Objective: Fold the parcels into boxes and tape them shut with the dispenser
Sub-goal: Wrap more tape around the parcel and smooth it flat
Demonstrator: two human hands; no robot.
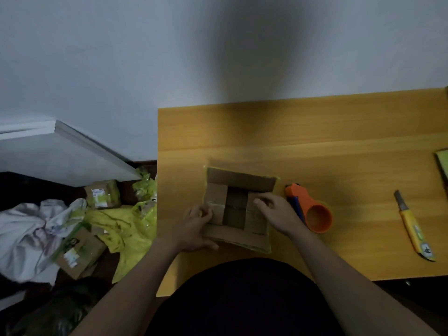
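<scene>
A brown cardboard box (238, 183) with yellow tape along its edges stands on the wooden table (339, 132), its top open. The two small side flaps are folded inward; the far and near flaps lie outward. My left hand (196, 226) holds the box's left side, thumb on the left flap. My right hand (276, 212) presses its fingers down on the right flap. An orange tape dispenser (315, 214) lies just right of the box, beside my right hand.
A yellow utility knife (412, 226) lies at the table's right. A flat greenish item (442, 161) pokes in at the right edge. On the floor to the left are sealed boxes (103, 197), yellow plastic wrap (131, 226) and white cloth (29, 229).
</scene>
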